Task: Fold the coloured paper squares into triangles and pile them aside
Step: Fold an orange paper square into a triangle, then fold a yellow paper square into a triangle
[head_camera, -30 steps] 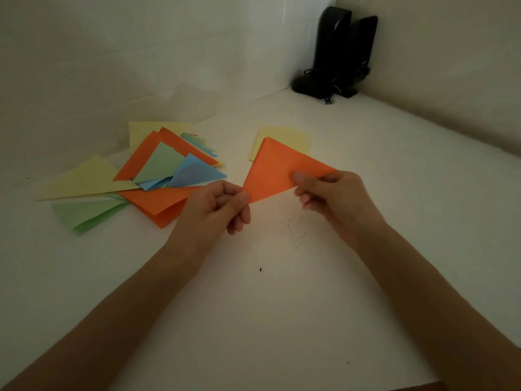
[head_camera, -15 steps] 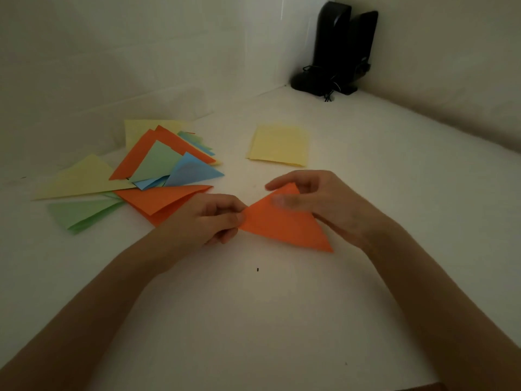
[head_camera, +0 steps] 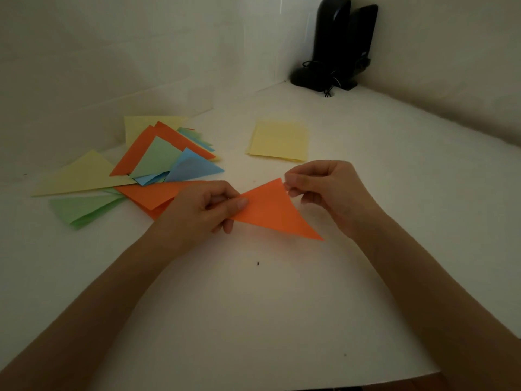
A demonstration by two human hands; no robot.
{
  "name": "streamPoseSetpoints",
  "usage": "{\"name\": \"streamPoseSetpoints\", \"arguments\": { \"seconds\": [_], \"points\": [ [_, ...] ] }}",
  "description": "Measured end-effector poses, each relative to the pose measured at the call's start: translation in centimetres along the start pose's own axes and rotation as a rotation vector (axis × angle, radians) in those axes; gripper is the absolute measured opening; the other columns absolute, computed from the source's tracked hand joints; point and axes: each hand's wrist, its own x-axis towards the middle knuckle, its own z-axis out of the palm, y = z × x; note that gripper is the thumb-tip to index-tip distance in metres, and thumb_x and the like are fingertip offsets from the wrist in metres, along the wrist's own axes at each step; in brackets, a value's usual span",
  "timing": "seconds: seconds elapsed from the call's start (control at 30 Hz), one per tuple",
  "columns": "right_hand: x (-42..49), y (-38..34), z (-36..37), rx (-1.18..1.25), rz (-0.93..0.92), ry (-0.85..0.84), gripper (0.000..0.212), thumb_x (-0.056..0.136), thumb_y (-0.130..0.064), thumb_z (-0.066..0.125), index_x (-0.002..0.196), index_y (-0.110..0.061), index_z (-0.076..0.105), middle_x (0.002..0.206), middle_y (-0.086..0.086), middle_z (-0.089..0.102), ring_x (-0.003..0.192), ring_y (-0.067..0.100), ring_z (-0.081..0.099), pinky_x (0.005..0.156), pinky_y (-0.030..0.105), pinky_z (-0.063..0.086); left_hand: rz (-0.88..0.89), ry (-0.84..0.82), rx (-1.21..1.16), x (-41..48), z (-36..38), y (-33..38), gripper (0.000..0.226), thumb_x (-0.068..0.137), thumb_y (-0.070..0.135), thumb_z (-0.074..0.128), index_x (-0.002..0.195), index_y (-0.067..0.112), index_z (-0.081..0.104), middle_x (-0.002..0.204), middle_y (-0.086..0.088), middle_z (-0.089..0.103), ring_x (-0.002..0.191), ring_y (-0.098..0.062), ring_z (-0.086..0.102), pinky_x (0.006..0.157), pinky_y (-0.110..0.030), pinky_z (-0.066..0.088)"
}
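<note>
An orange paper triangle (head_camera: 272,208) lies just above the white table in the middle of the view. My left hand (head_camera: 205,207) pinches its left corner between thumb and fingers. My right hand (head_camera: 327,187) pinches the top corner with its fingertips. To the left spreads a loose pile of folded triangles (head_camera: 152,162) in orange, yellow, green and blue. A small stack of yellow paper squares (head_camera: 280,141) lies flat beyond my hands.
Two black speakers (head_camera: 335,46) with a tangled cable stand in the far corner where the walls meet. The white table's (head_camera: 253,320) front edge runs along the bottom right. A tiny dark speck (head_camera: 258,263) lies near the centre.
The orange triangle has come down from in front of the yellow squares and turned, its long point now aimed lower right. My right hand has shifted to pinching the top corner.
</note>
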Motion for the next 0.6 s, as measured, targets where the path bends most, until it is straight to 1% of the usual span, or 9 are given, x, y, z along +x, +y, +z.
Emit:
{"name": "streamPoseSetpoints", "arguments": {
  "seconds": [0.07, 0.1, 0.2, 0.27, 0.3, 0.33, 0.4, 0.5, 0.6],
  "points": [
    [0.4, 0.0, -1.1, -0.035, -0.065, 0.132, 0.007, 0.082, -0.002, 0.067, 0.081, -0.008, 0.070, 0.069, 0.002, 0.071, 0.061, 0.008, 0.063, 0.057, 0.019, 0.047, 0.012, 0.048, 0.003, 0.1, -0.7, -0.1, 0.015, 0.088, 0.024, 0.058, 0.074, 0.018, 0.061, 0.051, 0.006, 0.060, 0.045, -0.002, 0.049, 0.049, -0.009, 0.038],
    [0.4, 0.0, -1.6, -0.077, -0.099, 0.182, 0.008, 0.083, -0.002, 0.066, 0.081, -0.009, 0.070, 0.069, 0.001, 0.072, 0.061, 0.007, 0.063, 0.058, 0.020, 0.047, 0.025, 0.114, -0.002, 0.2, -1.2, -0.1, 0.016, 0.088, 0.023, 0.058, 0.074, 0.018, 0.059, 0.052, 0.007, 0.061, 0.046, -0.003, 0.049, 0.049, -0.010, 0.039],
    [0.5, 0.4, -1.6, -0.153, -0.147, 0.211, 0.010, 0.084, -0.003, 0.065, 0.081, -0.011, 0.069, 0.066, -0.004, 0.071, 0.060, 0.006, 0.062, 0.057, 0.019, 0.047, 0.028, 0.439, 0.002, 0.7, -2.9, -0.2, 0.023, 0.094, 0.021, 0.055, 0.071, 0.017, 0.054, 0.051, 0.009, 0.057, 0.045, 0.001, 0.047, 0.048, -0.009, 0.035],
    [0.6, 0.8, -1.1, -0.170, -0.166, 0.204, 0.009, 0.085, -0.004, 0.064, 0.082, -0.012, 0.068, 0.066, -0.006, 0.070, 0.059, 0.004, 0.062, 0.055, 0.017, 0.046, -0.003, 0.559, 0.150, 0.8, -4.0, -0.9, 0.024, 0.094, 0.022, 0.054, 0.072, 0.014, 0.055, 0.054, 0.006, 0.056, 0.049, 0.002, 0.049, 0.052, -0.015, 0.036],
    [0.8, 1.0, -0.9, -0.177, -0.177, 0.200, 0.010, 0.085, -0.004, 0.064, 0.083, -0.013, 0.068, 0.066, -0.006, 0.070, 0.060, 0.003, 0.061, 0.055, 0.016, 0.046, -0.040, 0.568, 0.234, 0.7, -4.3, -1.5, 0.023, 0.094, 0.024, 0.054, 0.075, 0.012, 0.057, 0.059, 0.004, 0.058, 0.054, 0.000, 0.052, 0.056, -0.021, 0.039],
    [0.9, 1.1, -0.7, -0.185, -0.184, 0.198, 0.010, 0.086, -0.005, 0.064, 0.083, -0.013, 0.068, 0.068, -0.006, 0.070, 0.060, 0.003, 0.061, 0.055, 0.016, 0.045, -0.088, 0.566, 0.324, 0.7, -4.6, -2.1, 0.024, 0.094, 0.028, 0.053, 0.077, 0.012, 0.058, 0.065, -0.001, 0.060, 0.062, -0.009, 0.056, 0.061, -0.028, 0.041],
    [1.3, 1.2, -0.6, -0.207, -0.192, 0.184, 0.011, 0.086, -0.005, 0.064, 0.083, -0.015, 0.067, 0.070, -0.005, 0.070, 0.061, 0.002, 0.061, 0.055, 0.013, 0.045, -0.181, 0.571, 0.500, 0.6, -4.6, -3.3, 0.026, 0.094, 0.036, 0.051, 0.082, 0.015, 0.058, 0.075, -0.003, 0.061, 0.076, -0.024, 0.056, 0.066, -0.034, 0.040],
    [2.0, 1.4, -0.3, -0.261, -0.199, 0.147, 0.012, 0.086, -0.006, 0.063, 0.082, -0.017, 0.066, 0.075, -0.003, 0.070, 0.063, 0.002, 0.060, 0.056, 0.009, 0.044, -0.244, 0.610, 0.675, 0.8, -4.4, -3.9, 0.030, 0.095, 0.040, 0.048, 0.088, 0.013, 0.060, 0.086, -0.008, 0.060, 0.089, -0.031, 0.055, 0.068, -0.035, 0.036],
    [3.0, 1.7, -0.4, -0.365, -0.228, 0.139, 0.008, 0.088, -0.012, 0.063, 0.085, -0.020, 0.066, 0.081, -0.002, 0.070, 0.074, 0.008, 0.061, 0.066, 0.014, 0.046, -0.249, 0.639, 0.737, 1.0, -4.5, -4.5, 0.030, 0.093, 0.038, 0.050, 0.087, 0.010, 0.060, 0.089, -0.012, 0.062, 0.093, -0.034, 0.055, 0.070, -0.038, 0.040]
  ]
}}
